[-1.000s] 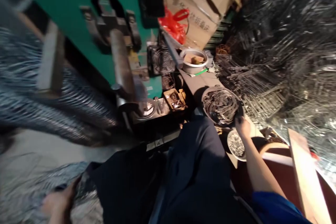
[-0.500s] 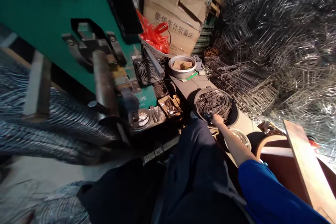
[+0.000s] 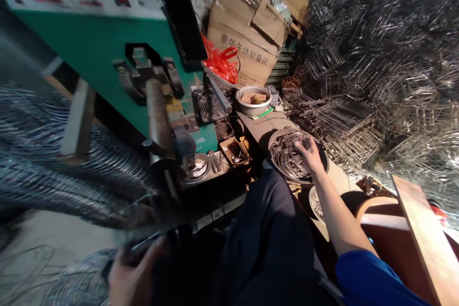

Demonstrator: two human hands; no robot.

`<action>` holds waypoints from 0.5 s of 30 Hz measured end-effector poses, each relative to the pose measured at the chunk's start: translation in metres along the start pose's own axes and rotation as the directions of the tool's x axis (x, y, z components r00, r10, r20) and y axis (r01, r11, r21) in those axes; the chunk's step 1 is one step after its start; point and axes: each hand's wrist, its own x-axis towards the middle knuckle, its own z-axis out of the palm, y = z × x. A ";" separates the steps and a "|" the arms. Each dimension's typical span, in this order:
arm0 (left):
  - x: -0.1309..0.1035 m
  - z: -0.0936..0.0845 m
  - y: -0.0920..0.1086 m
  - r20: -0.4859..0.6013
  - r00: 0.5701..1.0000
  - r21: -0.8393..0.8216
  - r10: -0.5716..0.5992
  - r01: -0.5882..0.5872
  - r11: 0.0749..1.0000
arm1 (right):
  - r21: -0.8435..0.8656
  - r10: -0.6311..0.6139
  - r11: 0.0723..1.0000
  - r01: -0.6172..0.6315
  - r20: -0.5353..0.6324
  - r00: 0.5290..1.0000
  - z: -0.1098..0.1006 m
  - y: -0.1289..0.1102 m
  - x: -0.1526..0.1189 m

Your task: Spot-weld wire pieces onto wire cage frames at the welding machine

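My right hand (image 3: 309, 155) is above a round basin (image 3: 325, 165) heaped with loops of bent metal wire (image 3: 285, 150). Its fingers are curled and pinched at a wire loop, though the small piece between them is hard to make out. Low at the left, my left hand (image 3: 134, 272) is blurred, with thumb and fingers closing about a thin, shiny metal wire piece (image 3: 145, 239). In front of me stands a green machine (image 3: 86, 43) with a thick metal cylinder (image 3: 157, 112) jutting toward me.
Bundled wirework (image 3: 53, 162) lies left of the machine, and stacked wire racks (image 3: 344, 119) pile up at right. A white bowl (image 3: 254, 107), a small parts box (image 3: 234, 150), a cardboard box (image 3: 244, 28) and a wooden board (image 3: 426, 234) stand around.
My right hand has lifted and drawn back a little from inside the basin. My left hand has come up into view at the lower left. The view has shifted, showing more of the machine's top.
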 end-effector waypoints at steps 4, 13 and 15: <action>-0.015 0.029 -0.021 0.211 0.977 -0.349 0.011 0.065 0.935 | 0.252 -0.022 0.966 -0.058 0.304 0.952 0.031 -0.069 -0.011; -0.044 0.030 -0.018 0.189 0.976 -0.416 0.106 -0.018 0.909 | 0.085 0.009 0.992 -0.089 0.673 0.740 0.105 -0.105 -0.067; -0.044 0.029 -0.022 0.187 0.976 -0.422 0.112 -0.024 0.906 | 0.058 0.002 0.997 -0.047 0.612 0.791 0.115 -0.099 -0.077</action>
